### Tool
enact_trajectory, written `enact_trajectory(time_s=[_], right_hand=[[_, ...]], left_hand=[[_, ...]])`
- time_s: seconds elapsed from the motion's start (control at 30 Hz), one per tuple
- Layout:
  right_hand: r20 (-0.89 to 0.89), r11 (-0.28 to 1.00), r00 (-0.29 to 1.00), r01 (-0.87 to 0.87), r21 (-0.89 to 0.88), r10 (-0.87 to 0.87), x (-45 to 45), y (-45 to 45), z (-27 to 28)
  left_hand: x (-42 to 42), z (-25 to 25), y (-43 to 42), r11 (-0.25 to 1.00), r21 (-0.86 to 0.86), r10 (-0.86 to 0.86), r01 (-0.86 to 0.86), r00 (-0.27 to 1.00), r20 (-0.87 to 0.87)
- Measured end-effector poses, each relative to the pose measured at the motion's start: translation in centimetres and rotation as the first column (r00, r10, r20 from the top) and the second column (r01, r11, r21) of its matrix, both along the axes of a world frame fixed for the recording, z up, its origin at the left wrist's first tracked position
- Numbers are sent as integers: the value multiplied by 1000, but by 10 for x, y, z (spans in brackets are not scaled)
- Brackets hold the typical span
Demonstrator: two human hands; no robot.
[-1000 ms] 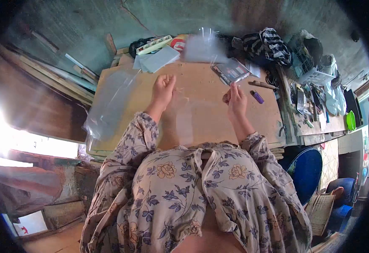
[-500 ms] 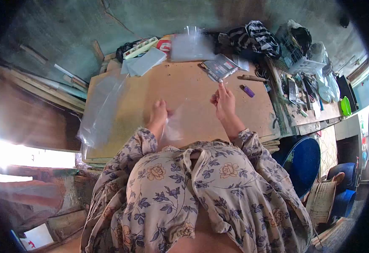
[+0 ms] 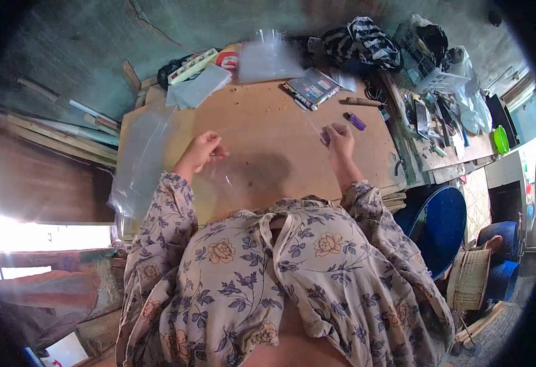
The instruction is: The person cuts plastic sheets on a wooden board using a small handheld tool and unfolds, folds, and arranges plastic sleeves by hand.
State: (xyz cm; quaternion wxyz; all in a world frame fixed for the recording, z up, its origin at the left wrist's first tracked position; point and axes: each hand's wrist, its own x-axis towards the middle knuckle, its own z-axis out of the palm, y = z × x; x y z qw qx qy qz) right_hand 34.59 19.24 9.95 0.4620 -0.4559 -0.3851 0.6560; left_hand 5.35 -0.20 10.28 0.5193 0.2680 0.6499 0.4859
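Note:
My left hand [image 3: 203, 150] is closed in a pinch above the left half of the wooden board. From it hangs clear plastic film [image 3: 224, 181], so transparent that most of its outline is lost against the board. My right hand [image 3: 339, 140] is also closed, fingers curled in, just below a purple lighter [image 3: 355, 121]. A thin glint of clear film runs up to its fingertips; whether it is the same piece cannot be seen. Both hands hover apart over the board [image 3: 262, 131].
Clear plastic sheets [image 3: 142, 153] lie along the board's left side. At the back are a stack of clear bags [image 3: 271, 64], a dark printed packet [image 3: 312, 87] and a brown stick [image 3: 364, 102]. To the right stand a plastic crate [image 3: 442, 81] and a blue barrel [image 3: 442, 229].
My left hand has moved left and slightly up, away from my right hand, with the film. My right hand has shifted a little right, and its raised thumb has folded in.

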Motion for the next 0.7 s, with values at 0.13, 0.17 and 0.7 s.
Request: enact_trajectory(time_s=[0.13, 0.17, 0.7], right_hand=[[-33, 998, 999, -4, -67, 1, 12, 1, -25], [117, 992, 991, -46, -114, 60, 12, -2, -27], [921, 248, 367, -887, 390, -133, 25, -7, -54]], left_hand=[[7, -5, 7, 999, -39, -8, -25, 736, -677], [7, -1, 7, 999, -39, -5, -28, 738, -674], [4, -7, 33, 981, -191, -194, 40, 65, -979]])
